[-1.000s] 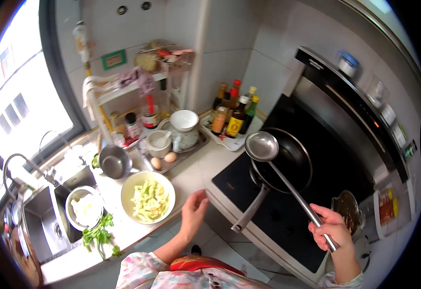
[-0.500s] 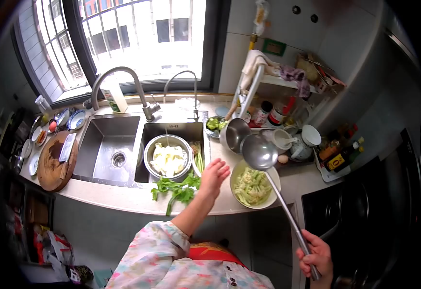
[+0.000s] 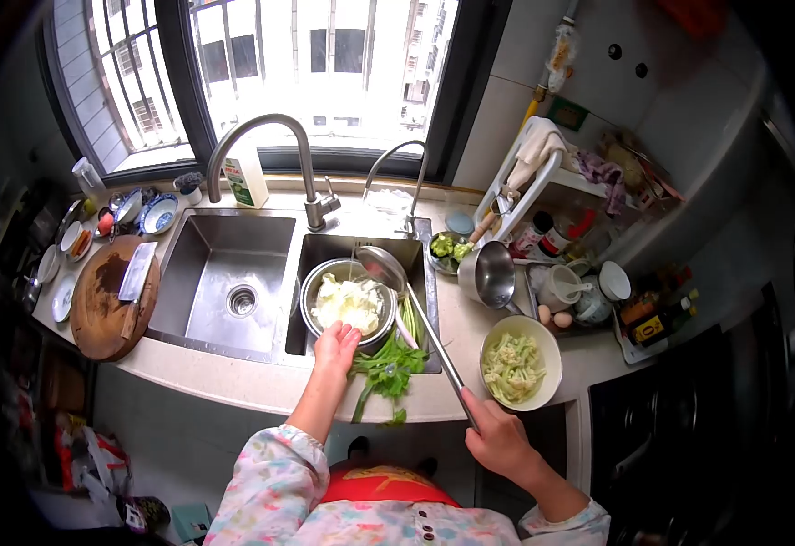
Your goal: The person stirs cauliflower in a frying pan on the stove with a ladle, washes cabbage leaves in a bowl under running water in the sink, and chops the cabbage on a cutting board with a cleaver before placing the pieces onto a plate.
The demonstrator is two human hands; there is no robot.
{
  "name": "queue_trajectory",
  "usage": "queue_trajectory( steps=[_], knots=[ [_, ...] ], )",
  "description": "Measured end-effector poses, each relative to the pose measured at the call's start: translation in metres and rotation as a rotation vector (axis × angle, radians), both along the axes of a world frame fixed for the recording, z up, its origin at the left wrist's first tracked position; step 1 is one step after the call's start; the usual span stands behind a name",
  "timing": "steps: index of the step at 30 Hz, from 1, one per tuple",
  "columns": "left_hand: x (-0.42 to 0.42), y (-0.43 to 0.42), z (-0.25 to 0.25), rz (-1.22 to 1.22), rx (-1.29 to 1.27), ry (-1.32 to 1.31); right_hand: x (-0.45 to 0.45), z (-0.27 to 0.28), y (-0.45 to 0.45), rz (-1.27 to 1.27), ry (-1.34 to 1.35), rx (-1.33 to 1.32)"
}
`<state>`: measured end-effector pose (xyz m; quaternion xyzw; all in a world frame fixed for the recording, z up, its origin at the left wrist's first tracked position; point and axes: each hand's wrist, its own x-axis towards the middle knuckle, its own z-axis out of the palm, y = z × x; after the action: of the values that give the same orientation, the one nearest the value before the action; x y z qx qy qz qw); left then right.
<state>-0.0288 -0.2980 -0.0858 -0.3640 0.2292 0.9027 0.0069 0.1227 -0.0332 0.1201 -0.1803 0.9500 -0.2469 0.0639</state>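
My right hand (image 3: 499, 439) is wrapped round the handle of a long metal ladle (image 3: 383, 267), whose bowl hangs over the right side of a metal basin. That basin (image 3: 304, 305) sits in the right sink compartment and holds pale, cut vegetable pieces (image 3: 350, 303). At the basin's near rim is my left hand (image 3: 335, 346), fingers stretched out; whether it touches the rim I cannot tell. Leafy green stalks (image 3: 388, 366) lie over the sink's front edge. A cream bowl of light green cut vegetable (image 3: 515, 366) stands on the counter to the right.
Left of the sink, a cleaver (image 3: 137, 271) rests on a round wooden board (image 3: 99, 305). The tall faucet (image 3: 302, 150) arches behind the sink. To the right are a metal saucepan (image 3: 488, 274), two eggs (image 3: 561, 319), bottles (image 3: 657, 325) and the dark stove (image 3: 643, 409).
The view has swung left from the stove to the sink. The ladle has gone from above the wok, past the cream bowl, to the basin. My left hand has moved to the basin's near rim.
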Motion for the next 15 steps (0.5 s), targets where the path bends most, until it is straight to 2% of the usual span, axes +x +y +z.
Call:
queue_trajectory(
  steps=[1,4,5,6,7,8,11,13,15],
  knots=[
    [0.001,0.001,-0.002,0.007,-0.002,-0.022,0.001,0.006,-0.002,-0.022,-0.026,0.053],
    [-0.001,0.012,-0.01,0.028,-0.002,-0.044,0.01,0.013,0.01,-0.087,-0.088,-0.095],
    [-0.008,0.013,-0.031,-0.015,0.04,-0.007,0.014,0.014,0.015,-0.148,-0.116,-0.252],
    [-0.015,0.017,-0.041,-0.058,0.066,0.102,0.019,0.015,0.026,-0.248,-0.308,-0.39],
    [-0.022,0.026,-0.042,-0.041,0.063,0.144,0.026,0.017,0.038,-0.34,-0.53,-0.636],
    [-0.029,0.029,-0.045,-0.148,0.041,0.149,0.035,0.02,0.051,-0.353,-0.654,-0.982],
    [-0.031,0.069,0.0,-0.263,-0.07,0.088,0.079,0.053,0.093,-0.521,-0.588,-1.276],
    [-0.028,0.091,0.003,-0.321,-0.09,0.093,0.116,0.074,0.116,-0.648,-0.471,-1.36],
    [-0.02,0.115,0.013,-0.341,-0.092,0.071,0.156,0.085,0.146,-0.777,-0.259,-1.309]
  ],
)
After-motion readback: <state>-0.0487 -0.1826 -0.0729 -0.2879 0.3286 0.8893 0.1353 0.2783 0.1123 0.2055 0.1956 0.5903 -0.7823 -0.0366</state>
